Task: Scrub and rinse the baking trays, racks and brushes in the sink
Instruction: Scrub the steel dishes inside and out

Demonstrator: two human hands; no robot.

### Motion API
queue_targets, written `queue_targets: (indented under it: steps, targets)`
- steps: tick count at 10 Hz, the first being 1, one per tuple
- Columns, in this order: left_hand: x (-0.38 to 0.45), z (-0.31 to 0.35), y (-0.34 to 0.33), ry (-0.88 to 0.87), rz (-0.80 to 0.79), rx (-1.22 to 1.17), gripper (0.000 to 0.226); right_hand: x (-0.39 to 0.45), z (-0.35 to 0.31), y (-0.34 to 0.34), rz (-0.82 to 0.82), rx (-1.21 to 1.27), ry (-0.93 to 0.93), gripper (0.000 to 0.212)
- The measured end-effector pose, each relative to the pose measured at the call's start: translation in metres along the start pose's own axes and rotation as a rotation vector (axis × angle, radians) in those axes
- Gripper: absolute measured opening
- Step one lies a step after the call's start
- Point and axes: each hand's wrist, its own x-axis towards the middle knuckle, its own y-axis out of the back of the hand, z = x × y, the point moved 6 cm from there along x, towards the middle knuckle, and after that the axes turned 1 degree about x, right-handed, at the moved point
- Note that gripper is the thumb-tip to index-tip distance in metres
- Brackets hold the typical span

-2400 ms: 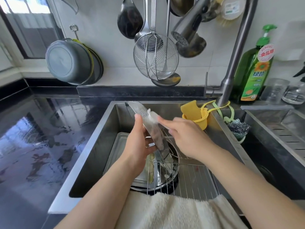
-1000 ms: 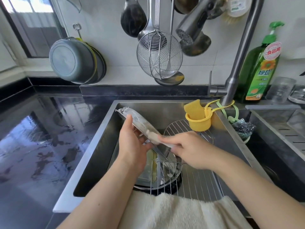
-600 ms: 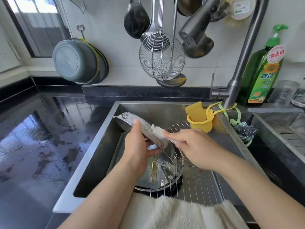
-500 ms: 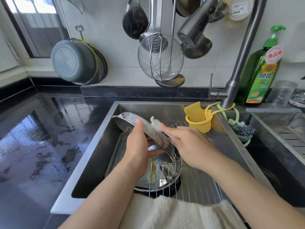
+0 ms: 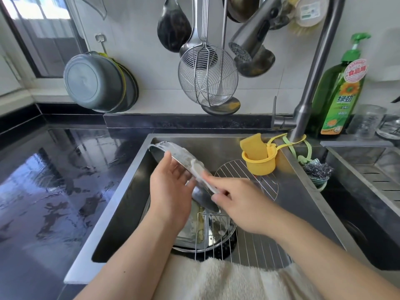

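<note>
The hands (image 5: 171,191) cover much of the tilted tray (image 5: 181,156); its far face stays unseen.

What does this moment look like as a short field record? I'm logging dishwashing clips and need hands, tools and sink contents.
left hand: holds a tilted metal tray over the sink
right hand: grips a white brush against the tray
in sink: round wire rack, rectangular wire rack, more metal pans below
sink corner: yellow sponge holder, steel scourer
faucet: no water visible
front edge: white towel
</note>
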Motion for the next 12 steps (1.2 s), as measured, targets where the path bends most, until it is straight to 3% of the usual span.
queue_targets:
  steps: [1,2,3,5,6,7,8,9,10,11,12]
  targets:
    - [0.001,-0.001,-0.003,0.002,-0.027,0.054,0.042,0.008,0.003,-0.001,0.024,-0.028,-0.013,0.064]
    - [-0.006,-0.011,-0.013,0.064,-0.06,0.299,0.037,0.005,0.009,0.003,0.021,-0.074,-0.007,0.08]
    - [-0.01,-0.017,-0.014,0.125,-0.057,0.343,0.049,0.003,0.0,-0.001,-0.008,-0.074,0.048,0.083]
    - [-0.008,-0.008,-0.006,0.049,0.009,0.258,0.061,0.013,0.017,0.013,0.115,-0.054,0.008,0.079]
    - [-0.005,-0.004,-0.002,0.012,0.047,0.243,0.067,0.008,0.003,-0.003,0.013,-0.021,0.082,0.068]
    - [-0.004,-0.002,0.001,0.018,0.069,0.194,0.066,0.015,0.014,0.003,0.069,-0.081,0.036,0.062]
    - [-0.004,0.0,0.001,0.028,0.071,0.187,0.067,0.01,0.016,0.003,-0.002,-0.1,0.03,0.062]
    - [-0.003,-0.003,-0.001,0.047,0.055,0.193,0.071,0.004,0.01,0.0,-0.029,-0.13,0.039,0.06]
    - [-0.002,-0.007,-0.006,0.06,0.013,0.215,0.074,0.01,0.014,0.009,0.065,-0.142,0.0,0.061]
    - [-0.005,-0.011,-0.01,0.081,-0.049,0.281,0.078,0.009,-0.002,-0.002,0.046,-0.093,0.073,0.074]
    - [-0.006,-0.011,-0.009,0.081,-0.059,0.307,0.076,0.014,-0.004,-0.003,0.058,-0.104,0.093,0.073]
